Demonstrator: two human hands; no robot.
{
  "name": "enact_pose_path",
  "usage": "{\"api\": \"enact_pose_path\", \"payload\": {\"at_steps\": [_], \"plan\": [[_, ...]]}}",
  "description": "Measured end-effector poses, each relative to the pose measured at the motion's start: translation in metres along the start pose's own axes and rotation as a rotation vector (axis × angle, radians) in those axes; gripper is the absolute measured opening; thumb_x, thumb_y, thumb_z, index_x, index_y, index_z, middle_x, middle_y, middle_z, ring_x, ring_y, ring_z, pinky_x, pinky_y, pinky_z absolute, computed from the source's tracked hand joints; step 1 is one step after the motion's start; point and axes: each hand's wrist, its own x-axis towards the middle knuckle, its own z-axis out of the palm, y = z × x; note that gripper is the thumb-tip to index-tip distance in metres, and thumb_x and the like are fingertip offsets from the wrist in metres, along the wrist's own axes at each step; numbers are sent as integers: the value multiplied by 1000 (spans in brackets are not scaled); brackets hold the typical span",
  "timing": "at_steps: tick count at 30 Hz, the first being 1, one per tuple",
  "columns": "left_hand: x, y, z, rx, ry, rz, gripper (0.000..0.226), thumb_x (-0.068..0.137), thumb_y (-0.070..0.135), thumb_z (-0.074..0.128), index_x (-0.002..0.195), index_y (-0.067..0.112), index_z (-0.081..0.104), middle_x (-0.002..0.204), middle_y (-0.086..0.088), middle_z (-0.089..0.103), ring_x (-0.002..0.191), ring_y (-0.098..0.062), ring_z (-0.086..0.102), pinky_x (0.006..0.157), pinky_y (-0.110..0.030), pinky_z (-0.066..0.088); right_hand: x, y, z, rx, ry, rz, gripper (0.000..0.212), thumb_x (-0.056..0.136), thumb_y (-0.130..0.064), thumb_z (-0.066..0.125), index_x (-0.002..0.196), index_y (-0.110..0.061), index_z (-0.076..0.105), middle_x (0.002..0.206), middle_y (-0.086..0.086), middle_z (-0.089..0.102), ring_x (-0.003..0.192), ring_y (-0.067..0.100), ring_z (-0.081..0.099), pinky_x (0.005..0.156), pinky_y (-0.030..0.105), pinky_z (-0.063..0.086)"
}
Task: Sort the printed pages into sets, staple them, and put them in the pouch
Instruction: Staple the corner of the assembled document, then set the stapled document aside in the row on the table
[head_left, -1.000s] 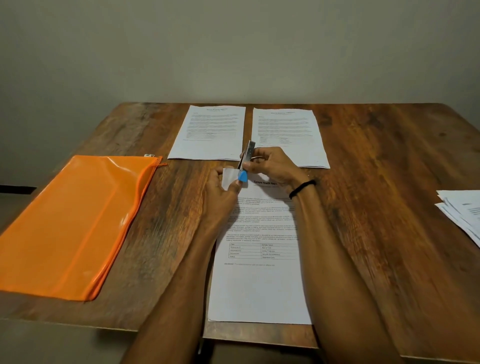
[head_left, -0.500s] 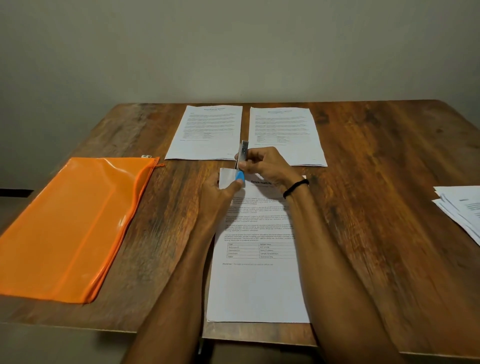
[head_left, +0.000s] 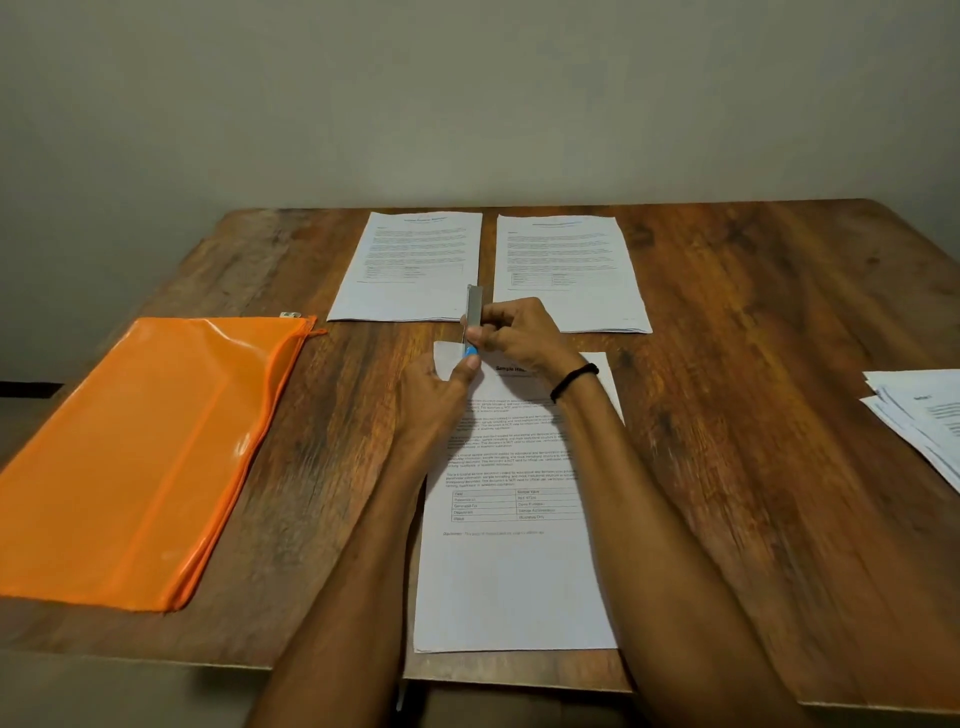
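A set of printed pages (head_left: 511, 577) lies lengthwise in front of me on the wooden table (head_left: 753, 364). My left hand (head_left: 434, 392) pinches its top left corner, which is lifted a little. My right hand (head_left: 514, 338) grips a small silver stapler (head_left: 474, 317) with a blue tip, its jaw set on that corner. Two more sets of pages lie side by side at the back, the left one (head_left: 410, 265) and the right one (head_left: 569, 273). The orange zip pouch (head_left: 140, 452) lies flat at the left.
A loose fan of printed pages (head_left: 919, 421) lies at the table's right edge. A wall stands right behind the table. The table's near edge runs just under my forearms.
Both hands stay at the page's top left corner with the stapler. The view has shifted slightly; nothing else has visibly moved.
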Motion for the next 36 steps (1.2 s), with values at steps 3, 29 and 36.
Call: {"api": "enact_pose_path", "payload": {"at_steps": [3,29,36], "plan": [[-2,4,0,-29,-12,10,13,92,27,71,103,21,69,92,4,73,83,-9,70,72,-24,55,0,-2,-5,48,-26,-9,23,91,-12,71,114,-6,72,99,-1,72,89,4,68,80,15,55],[-28,35,-13,-66,-71,-116,18,97,23,64,111,11,65,95,2,72,83,-12,72,72,-28,62,-167,17,-82,-729,679,550,51,88,-58,65,109,-12,65,116,17,64,107,34,59,93,42,49],[-2,74,-11,-371,-50,-226,33,93,29,70,121,13,64,115,-10,72,103,-35,71,83,-51,58,-198,-20,-87,90,362,192,40,93,-43,66,103,-4,69,89,-5,71,81,7,68,72,25,53]]}}
